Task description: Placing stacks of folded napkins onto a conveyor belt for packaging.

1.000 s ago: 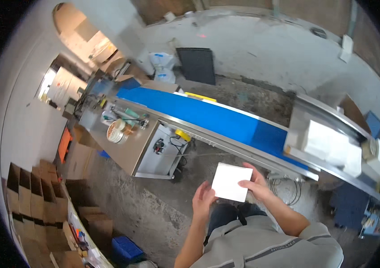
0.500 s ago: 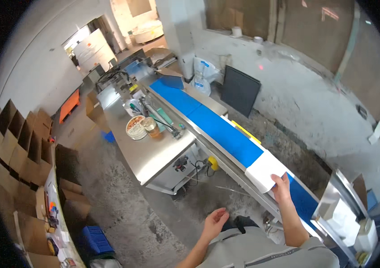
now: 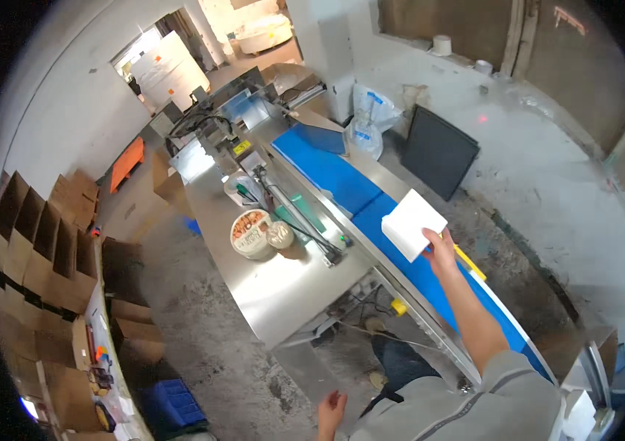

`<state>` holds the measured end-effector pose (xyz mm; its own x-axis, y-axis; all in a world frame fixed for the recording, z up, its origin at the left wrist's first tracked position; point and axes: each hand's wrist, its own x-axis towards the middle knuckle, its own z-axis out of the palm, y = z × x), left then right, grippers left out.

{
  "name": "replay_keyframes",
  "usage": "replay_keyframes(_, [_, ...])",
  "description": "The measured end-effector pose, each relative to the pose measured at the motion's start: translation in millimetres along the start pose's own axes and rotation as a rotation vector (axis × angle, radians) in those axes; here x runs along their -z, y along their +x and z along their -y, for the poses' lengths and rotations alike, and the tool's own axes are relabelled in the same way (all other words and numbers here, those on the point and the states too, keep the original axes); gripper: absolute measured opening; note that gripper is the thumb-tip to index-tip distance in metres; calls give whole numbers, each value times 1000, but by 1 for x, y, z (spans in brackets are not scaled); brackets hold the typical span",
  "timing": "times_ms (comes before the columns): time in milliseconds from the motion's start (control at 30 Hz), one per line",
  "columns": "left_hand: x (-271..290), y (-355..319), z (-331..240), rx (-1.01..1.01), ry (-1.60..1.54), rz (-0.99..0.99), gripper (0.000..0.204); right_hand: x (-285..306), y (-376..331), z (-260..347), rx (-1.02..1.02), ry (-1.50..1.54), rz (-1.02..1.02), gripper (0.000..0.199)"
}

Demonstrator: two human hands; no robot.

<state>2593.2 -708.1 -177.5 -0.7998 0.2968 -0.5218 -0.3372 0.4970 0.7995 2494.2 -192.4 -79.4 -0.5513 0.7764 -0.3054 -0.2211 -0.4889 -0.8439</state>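
A white box [image 3: 413, 224] is in my right hand [image 3: 440, 250], thumb and fingers closed on its near right corner. It is held tilted over the blue conveyor belt [image 3: 467, 298]; whether it touches the belt I cannot tell. Low in the picture, my left hand [image 3: 332, 411] hangs beside my body over the floor. Its fingers are loosely bent and hold nothing.
Left of the belt stands a steel table [image 3: 268, 301] with a round white tub [image 3: 252, 234], a small jar [image 3: 281, 234] and a metal rod. Cardboard boxes [image 3: 48, 242] line the far left. A dark panel [image 3: 439, 153] leans on the wall. Blue crates [image 3: 174, 403] sit lower left.
My right hand has carried the white box up along the belt, away from me. The left hand has dropped lower. My view has shifted forward, toward the table.
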Motion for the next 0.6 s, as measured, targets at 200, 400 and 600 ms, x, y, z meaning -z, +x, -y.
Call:
replay_keyframes(200, [47,30,18,448,188,-136,44,-109,164,-77,-64,25,41,76])
replay_keyframes(400, [32,62,-71,470,1,-90,48,-163,255,-136,-100,38,9,80])
replay_keyframes(600, [27,81,-54,427,-3,-112,49,-177,278,-168,-188,-299,-30,105])
